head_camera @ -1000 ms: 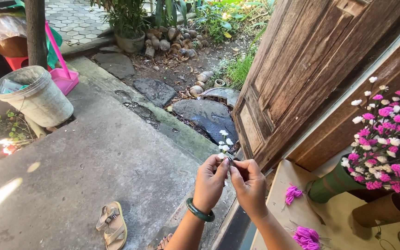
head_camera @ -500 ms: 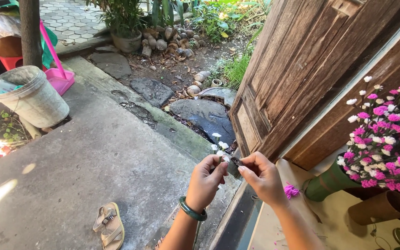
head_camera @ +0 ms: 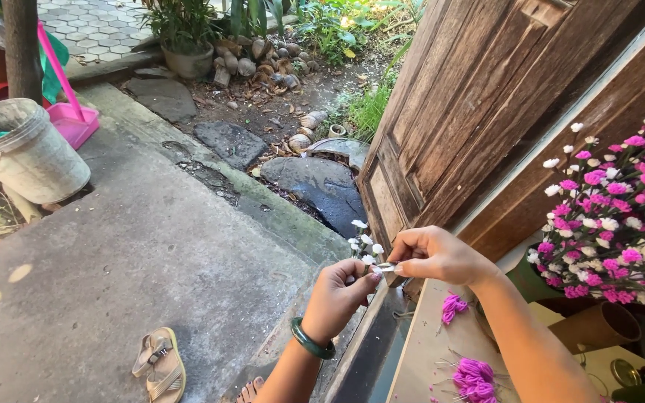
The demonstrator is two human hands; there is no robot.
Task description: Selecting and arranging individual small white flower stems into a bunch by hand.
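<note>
My left hand (head_camera: pixel 340 296), with a green bangle (head_camera: pixel 310 340) on the wrist, is closed around a small bunch of white artificial flowers (head_camera: pixel 361 241) on thin stems. My right hand (head_camera: pixel 432 254) meets it at the fingertips and pinches a small pale strip (head_camera: pixel 386 266) at the stems. Both hands hover in front of a brown wooden door (head_camera: pixel 487 97), above the edge of a low tan table (head_camera: pixel 431 339).
A pot of pink and white artificial flowers (head_camera: pixel 621 216) stands at the right, with loose pink flowers (head_camera: pixel 474 371) on the table. A sandal (head_camera: pixel 160 364) lies on the concrete floor. A grey bucket (head_camera: pixel 27 153) and pink dustpan (head_camera: pixel 75 119) stand at the far left.
The view has shifted slightly. My hands stay joined on the white flower stems, with the right hand's fingers working at the strip.
</note>
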